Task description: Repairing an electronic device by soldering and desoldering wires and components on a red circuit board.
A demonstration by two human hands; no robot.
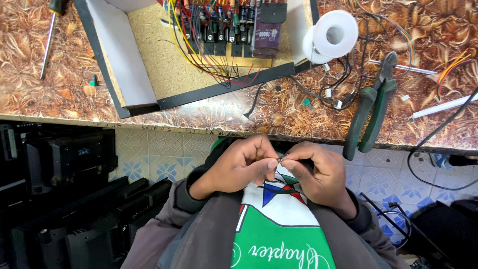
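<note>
Your left hand [239, 167] and your right hand [316, 172] meet close to your chest, below the edge of the brown marbled worktop [59, 84]. The fingertips of both hands are pinched together on a small thin piece [280, 158], wire-like and dark; it is too small to tell more. It sits between your two thumbs and forefingers, over the green and white front of your shirt [279, 234].

On the worktop above your hands lies an open shallow box with black edges, white walls and a chipboard floor [149, 60]. Inside it, at the far side, sits a red circuit board crowded with dark components [219, 25], a purple cylindrical capacitor [266, 35] at its right end, and yellow, red and black wires [219, 67] looping out across the box floor. The near half of the box floor is bare chipboard.

Just right of the box stands a white spool [334, 34]. A pair of green-handled pliers [371, 107] lies near the table edge, handles toward you, well apart from your right hand. A screwdriver with a thin metal shaft [48, 42] lies at the far left.
</note>
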